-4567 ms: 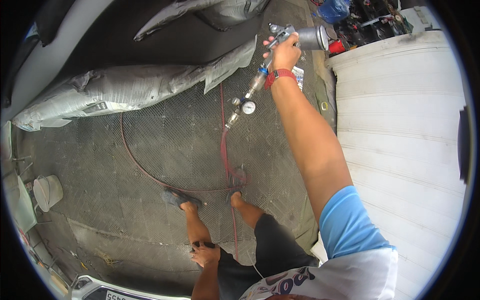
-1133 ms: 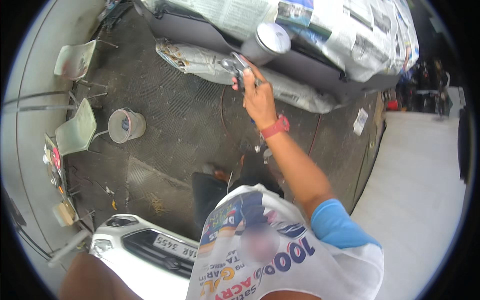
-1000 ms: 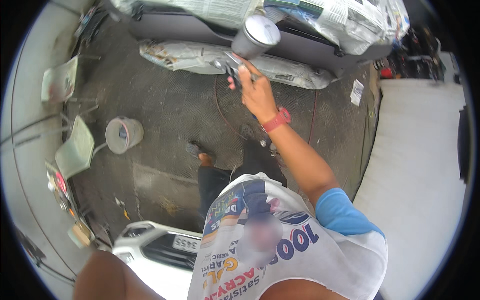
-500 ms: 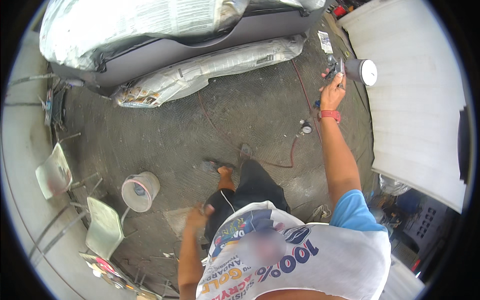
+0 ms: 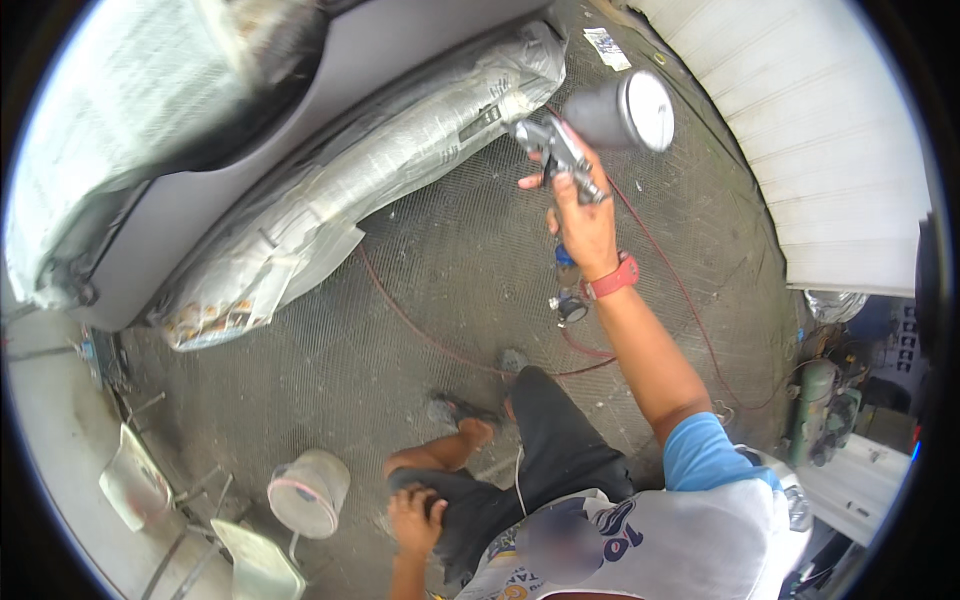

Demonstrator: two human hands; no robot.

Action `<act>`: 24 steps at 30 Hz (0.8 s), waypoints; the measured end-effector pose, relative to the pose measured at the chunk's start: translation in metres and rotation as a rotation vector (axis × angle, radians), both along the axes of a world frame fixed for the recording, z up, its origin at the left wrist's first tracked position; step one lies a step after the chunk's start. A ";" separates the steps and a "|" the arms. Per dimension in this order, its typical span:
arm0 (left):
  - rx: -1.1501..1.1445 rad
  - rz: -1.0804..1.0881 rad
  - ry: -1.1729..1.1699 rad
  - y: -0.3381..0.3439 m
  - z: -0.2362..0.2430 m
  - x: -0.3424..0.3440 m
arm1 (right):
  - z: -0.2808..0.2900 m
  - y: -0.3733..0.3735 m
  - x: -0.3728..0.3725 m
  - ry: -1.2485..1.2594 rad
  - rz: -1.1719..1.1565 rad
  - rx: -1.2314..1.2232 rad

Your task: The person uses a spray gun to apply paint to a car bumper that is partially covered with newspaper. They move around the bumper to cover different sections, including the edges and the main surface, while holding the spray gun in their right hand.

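A silver spray gun (image 5: 566, 152) with a grey cup and white lid (image 5: 651, 112) is held in my right hand (image 5: 588, 228), fingers wrapped round its handle. Below the handle hang a blue fitting (image 5: 565, 257) and a round pressure gauge (image 5: 573, 310), beside my red wristband (image 5: 612, 277). The gun's front end is close to the paper-covered lower edge (image 5: 440, 140) of a grey vehicle body (image 5: 215, 200); I see no spray. My left hand (image 5: 413, 515) lies on my thigh over dark shorts, fingers spread and holding nothing.
A thin red hose (image 5: 420, 345) curves across the dark ribbed floor. White bucket (image 5: 308, 492) and chairs (image 5: 135, 480) stand at the lower left. A pale panelled wall (image 5: 800, 130) rises on the right, with a green cylinder (image 5: 815, 400) below it. Printed paper (image 5: 607, 48) lies beyond the gun.
My right hand has brought the spray gun leftward, nearer the vehicle. The left hand has come to rest on my thigh. The whole view has turned and shifted.
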State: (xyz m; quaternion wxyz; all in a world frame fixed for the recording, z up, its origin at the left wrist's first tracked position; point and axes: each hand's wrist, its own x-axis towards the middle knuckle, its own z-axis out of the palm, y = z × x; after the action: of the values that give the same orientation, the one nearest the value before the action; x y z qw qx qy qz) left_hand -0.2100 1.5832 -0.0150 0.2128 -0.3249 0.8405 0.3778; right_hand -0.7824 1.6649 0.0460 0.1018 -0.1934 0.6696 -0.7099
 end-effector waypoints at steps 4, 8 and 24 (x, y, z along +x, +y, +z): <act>-0.457 0.048 0.192 -0.046 -0.141 -0.027 | -0.042 -0.009 -0.053 0.193 -0.081 -0.176; -0.558 0.128 0.235 -0.075 -0.212 -0.049 | -0.083 0.007 -0.121 0.308 -0.256 -0.231; -0.964 0.258 0.135 -0.052 -0.267 -0.050 | -0.184 0.004 -0.209 0.175 -0.551 -0.304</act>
State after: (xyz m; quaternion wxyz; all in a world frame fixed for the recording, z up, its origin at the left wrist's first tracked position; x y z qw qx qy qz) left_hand -0.2598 1.5316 -0.2825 -0.0648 -0.4624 0.8842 -0.0100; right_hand -0.9917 1.6691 -0.1383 -0.1819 -0.0781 0.5893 -0.7832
